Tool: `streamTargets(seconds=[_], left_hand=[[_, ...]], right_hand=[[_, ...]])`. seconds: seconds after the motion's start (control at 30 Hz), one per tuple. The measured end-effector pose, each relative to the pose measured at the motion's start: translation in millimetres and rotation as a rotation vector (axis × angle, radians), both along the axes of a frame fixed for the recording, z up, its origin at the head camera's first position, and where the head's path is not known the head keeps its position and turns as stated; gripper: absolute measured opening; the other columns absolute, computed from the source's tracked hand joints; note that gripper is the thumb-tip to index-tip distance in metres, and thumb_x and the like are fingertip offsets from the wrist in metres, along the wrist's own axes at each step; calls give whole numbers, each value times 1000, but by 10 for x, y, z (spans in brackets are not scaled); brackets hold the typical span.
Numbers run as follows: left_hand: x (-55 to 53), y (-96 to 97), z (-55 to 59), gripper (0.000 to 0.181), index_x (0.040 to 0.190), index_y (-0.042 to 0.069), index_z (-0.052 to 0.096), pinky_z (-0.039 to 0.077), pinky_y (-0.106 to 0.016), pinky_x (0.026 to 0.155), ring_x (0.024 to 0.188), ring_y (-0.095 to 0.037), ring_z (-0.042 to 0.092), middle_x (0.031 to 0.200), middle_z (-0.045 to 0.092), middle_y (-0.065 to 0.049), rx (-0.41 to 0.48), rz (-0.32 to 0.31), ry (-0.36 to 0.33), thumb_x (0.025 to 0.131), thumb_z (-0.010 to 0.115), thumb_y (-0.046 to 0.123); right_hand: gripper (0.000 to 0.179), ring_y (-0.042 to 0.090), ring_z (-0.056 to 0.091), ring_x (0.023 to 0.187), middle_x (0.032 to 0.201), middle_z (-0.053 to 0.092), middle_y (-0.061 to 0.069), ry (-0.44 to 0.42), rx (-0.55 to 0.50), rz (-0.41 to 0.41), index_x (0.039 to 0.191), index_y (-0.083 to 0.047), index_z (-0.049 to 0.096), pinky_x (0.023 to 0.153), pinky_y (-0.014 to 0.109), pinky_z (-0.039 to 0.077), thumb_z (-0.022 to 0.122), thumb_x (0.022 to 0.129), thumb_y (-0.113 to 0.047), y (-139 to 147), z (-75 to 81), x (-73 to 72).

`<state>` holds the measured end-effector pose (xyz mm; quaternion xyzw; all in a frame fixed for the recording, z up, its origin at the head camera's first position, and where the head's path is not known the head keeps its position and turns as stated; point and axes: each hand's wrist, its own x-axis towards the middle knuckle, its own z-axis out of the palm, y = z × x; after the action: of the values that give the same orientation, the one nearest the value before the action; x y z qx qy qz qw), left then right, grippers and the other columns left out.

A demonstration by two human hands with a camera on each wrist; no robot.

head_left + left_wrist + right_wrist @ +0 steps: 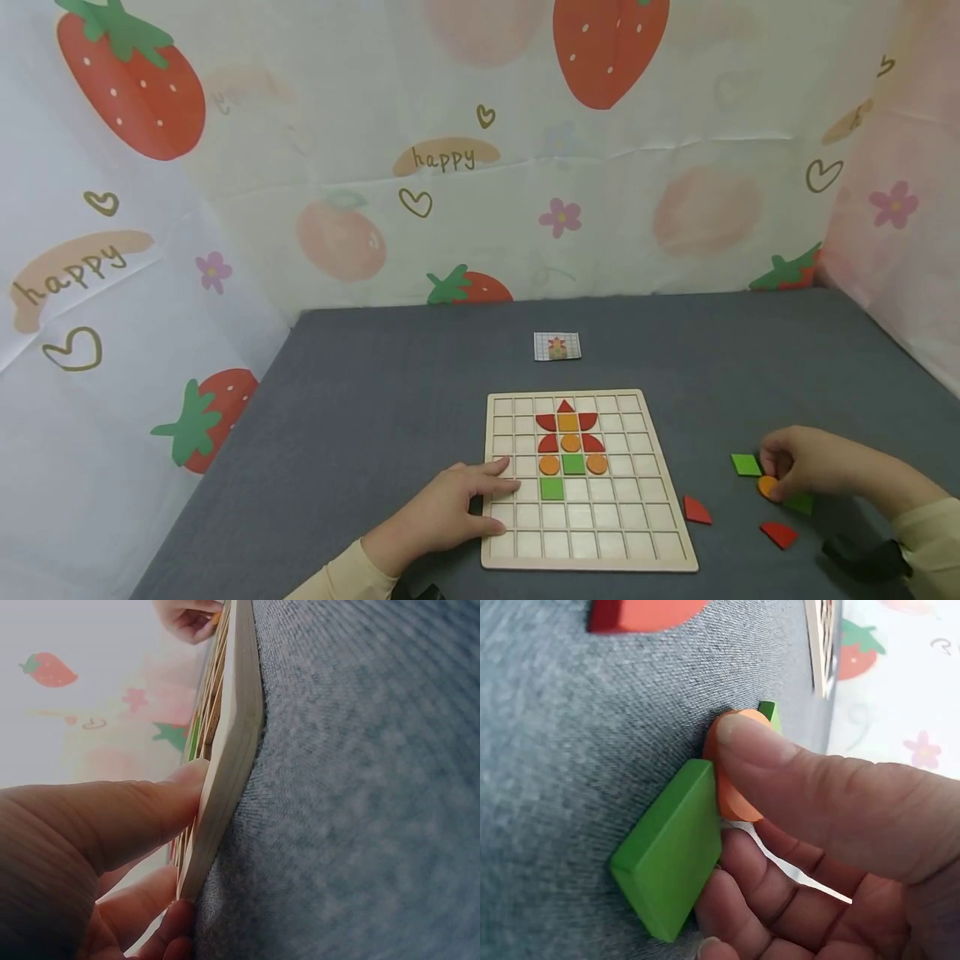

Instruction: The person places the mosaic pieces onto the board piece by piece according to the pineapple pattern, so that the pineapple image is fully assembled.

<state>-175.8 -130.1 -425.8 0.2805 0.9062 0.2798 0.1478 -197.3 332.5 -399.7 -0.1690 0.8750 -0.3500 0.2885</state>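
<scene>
My left hand rests at the left edge of a wooden grid board. In the left wrist view its thumb lies on the rim, other fingers touching farther along. On the board, red, orange and green pieces form a figure, with a green square in its lowest row. Right of the board, my right hand pinches an orange disc, the thumb pressed on it and the other fingers curled behind. A green square lies beside those fingers; a second green square is just left of the hand.
Two red quarter-circle pieces lie between the board and my right hand and nearer the front. A small pattern card lies beyond the board. Strawberry-printed cloth walls the grey table at the back and sides.
</scene>
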Motion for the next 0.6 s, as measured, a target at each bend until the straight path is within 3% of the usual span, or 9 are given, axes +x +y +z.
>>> streamTargets(seconds=[0.17,0.33,0.6], left_hand=[[1,-2,-5,51,123,29,59,39,-29,87,114,-18,47,140,41,6,4,-1,3,74,74,31],[5,-1,-6,51,123,28,60,39,-29,87,115,-19,47,139,42,5,4,-6,15,74,74,30],[5,-2,-2,50,123,29,60,39,-29,88,115,-19,47,140,41,6,7,3,9,75,74,30]], right_hand=[[24,6,39,53,62,42,-3,13,-14,18,75,-4,49,48,26,31,72,75,-13,-47,17,-17],[20,3,37,52,60,42,-6,79,-39,49,75,-5,51,47,25,32,68,79,-16,-150,111,-62],[20,5,44,55,64,53,-5,181,-27,55,73,-10,57,50,26,37,70,79,-25,-542,244,-140]])
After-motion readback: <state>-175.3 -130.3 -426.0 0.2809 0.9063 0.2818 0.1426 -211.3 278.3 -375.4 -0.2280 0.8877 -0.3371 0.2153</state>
